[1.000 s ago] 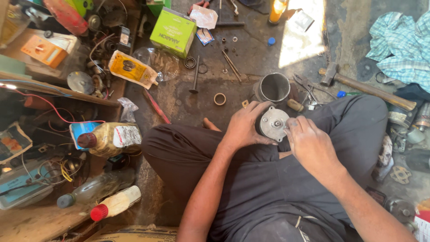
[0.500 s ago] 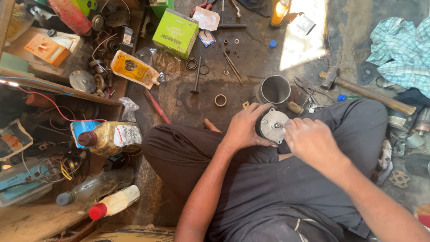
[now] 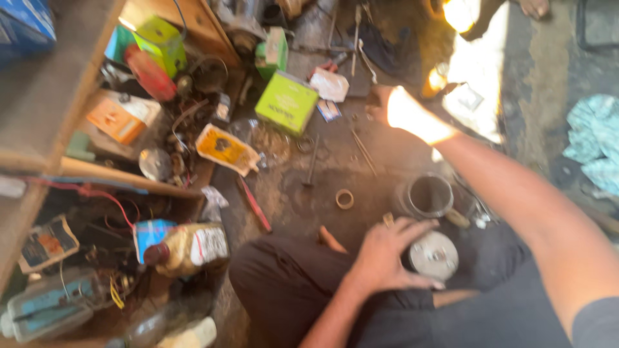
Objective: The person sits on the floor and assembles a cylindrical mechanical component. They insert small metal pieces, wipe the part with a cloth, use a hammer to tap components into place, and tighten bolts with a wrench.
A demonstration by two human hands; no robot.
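My left hand (image 3: 387,258) rests on my lap with its fingers spread around a round grey metal cover (image 3: 433,254) and steadies it. My right arm stretches forward across the floor. My right hand (image 3: 406,115) lies in a bright patch of sunlight, washed out and blurred, next to thin metal rods (image 3: 362,151) and a small card (image 3: 329,109). Whether it holds anything does not show. An open metal cylinder (image 3: 425,195) stands on the floor just beyond the cover.
A green box (image 3: 287,103), a yellow packet (image 3: 222,149), a red-handled screwdriver (image 3: 255,205), a small ring (image 3: 344,198) and a long bolt (image 3: 312,161) lie on the dirty floor. Cluttered wooden shelves (image 3: 97,174) fill the left side. A bottle (image 3: 184,248) lies near my knee. A patterned cloth (image 3: 596,145) is at right.
My right hand has left the metal cover and reached forward to the sunlit floor. The view has tilted forward and left. My left hand stays on the cover.
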